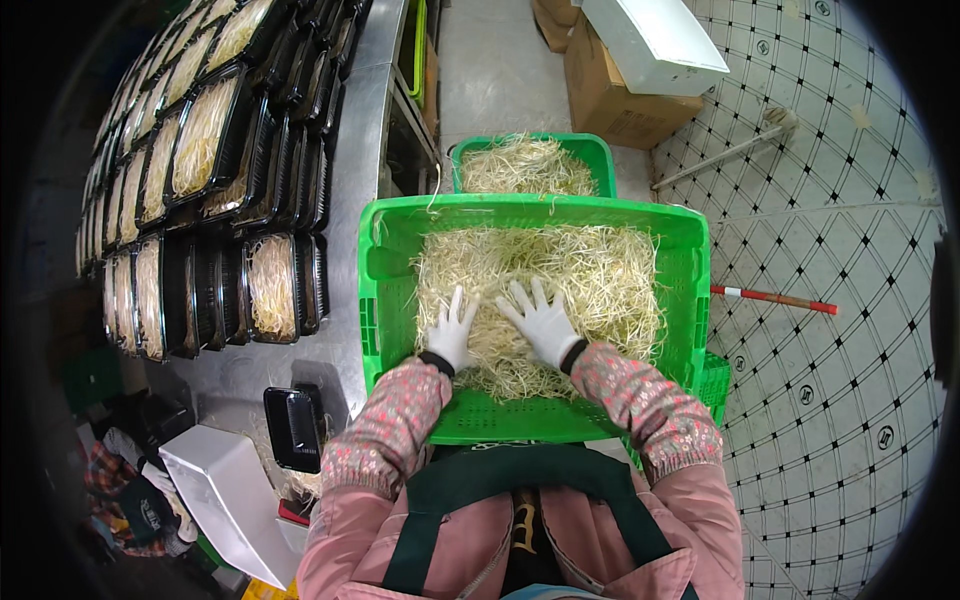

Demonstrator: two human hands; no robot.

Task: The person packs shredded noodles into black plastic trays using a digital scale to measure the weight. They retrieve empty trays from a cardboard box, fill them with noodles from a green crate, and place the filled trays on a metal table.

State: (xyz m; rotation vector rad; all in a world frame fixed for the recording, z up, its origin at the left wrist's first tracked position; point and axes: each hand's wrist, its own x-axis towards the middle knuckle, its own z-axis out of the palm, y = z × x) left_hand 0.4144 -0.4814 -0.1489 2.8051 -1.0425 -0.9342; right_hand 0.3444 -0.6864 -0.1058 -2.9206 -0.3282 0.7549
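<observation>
Both my hands wear white gloves with dark cuffs and rest on a heap of bean sprouts point(607, 281) inside a large green plastic crate point(536, 429). My left hand point(451, 330), fingers spread, lies palm down on the sprouts at the left. To its right, my right hand point(541, 319) also presses flat with fingers apart. Neither hand holds anything; the undersides of both are hidden. Beyond the far rim is a smaller green basket point(606, 169) of sprouts.
Black trays of sprouts point(202, 146) are stacked on a steel table point(360, 150) at left, near an empty black tray point(291, 427) and a white foam box point(225, 495). A co-worker point(135, 502) is at lower left. Cardboard boxes point(622, 105) stand ahead; a red-and-white stick point(787, 300) lies right.
</observation>
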